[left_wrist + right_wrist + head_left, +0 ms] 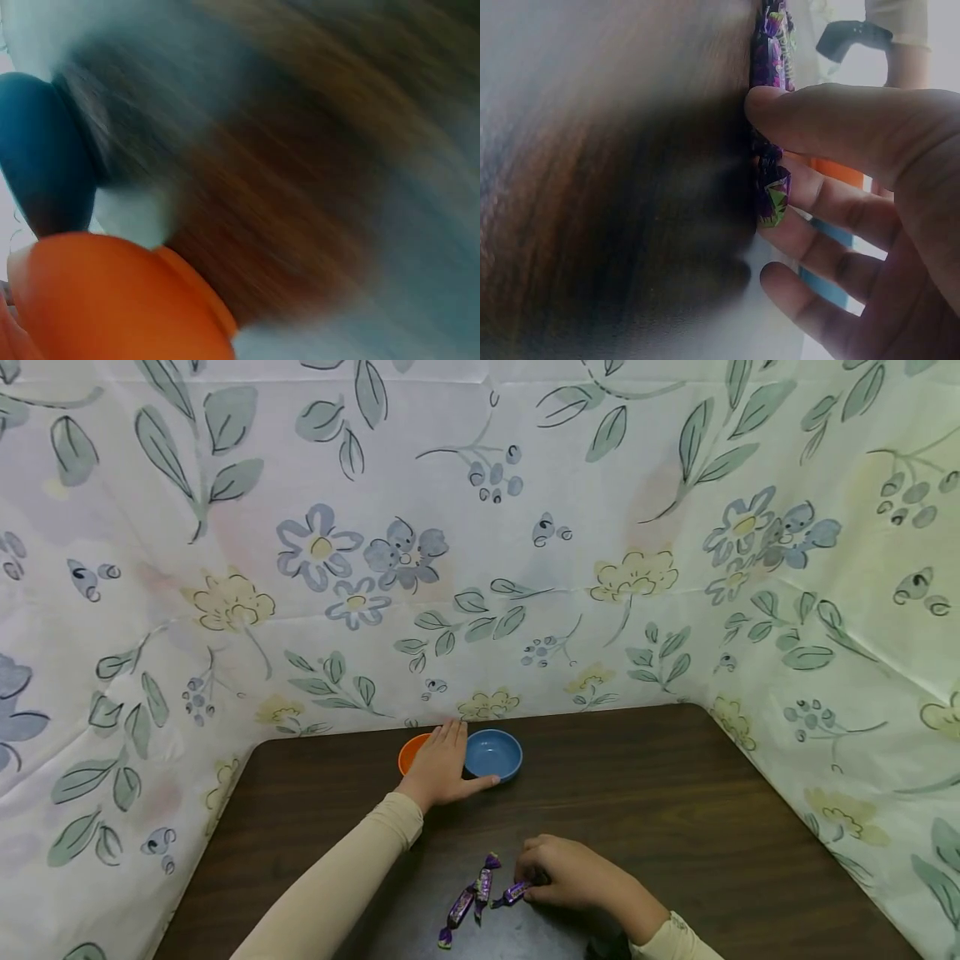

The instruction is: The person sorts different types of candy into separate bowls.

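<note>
My left hand [444,768] reaches to the back of the table with its fingers straight. It lies over the right part of an orange bowl [411,752], and its thumb touches the near rim of a blue bowl [495,755]. Near the front, my right hand [568,875] pinches a purple-wrapped candy [513,894] between thumb and fingers. In the right wrist view the thumb lies across this candy [774,196], whose twisted end shows purple and green. Left of it, two more wrapped candies, one upper [483,885] and one lower [458,910], lie on the table.
The dark wood table [675,810] has floral cloth [480,543] hanging behind it and at both sides. Below the right wrist, a dark object [607,947] shows at the bottom edge. Bowl walls fill the left wrist view's lower left.
</note>
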